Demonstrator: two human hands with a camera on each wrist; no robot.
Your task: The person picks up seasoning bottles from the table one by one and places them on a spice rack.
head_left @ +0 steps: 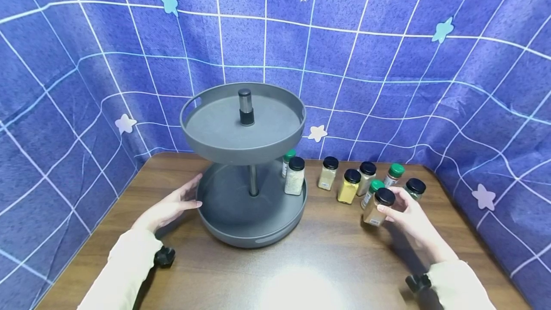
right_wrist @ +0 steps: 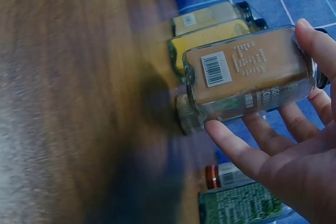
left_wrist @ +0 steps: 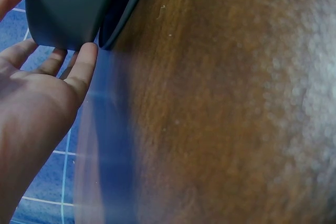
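A grey two-tier turntable (head_left: 254, 233) stands on the table with a round tray above and another below. My left hand (head_left: 174, 204) holds its lower tray at the left edge, thumb at the rim; in the left wrist view the fingertips (left_wrist: 89, 51) touch the grey wall. My right hand (head_left: 409, 214) grips a black-lidded spice jar (right_wrist: 252, 72) of brown powder between thumb and fingers, its barcode label showing. Inside the lower tray, at the right, stand a black-lidded jar of pale seasoning (head_left: 294, 180) and a green-capped jar (head_left: 289, 155).
Right of the turntable stand a beige spice jar (head_left: 327, 176), a yellow spice jar (head_left: 348, 188) and several other jars, including a green-capped jar (head_left: 395, 172) and a black-lidded jar (head_left: 415, 187) of green herbs. A blue gridded cloth (head_left: 275, 47) hangs around the wooden table (head_left: 241, 276).
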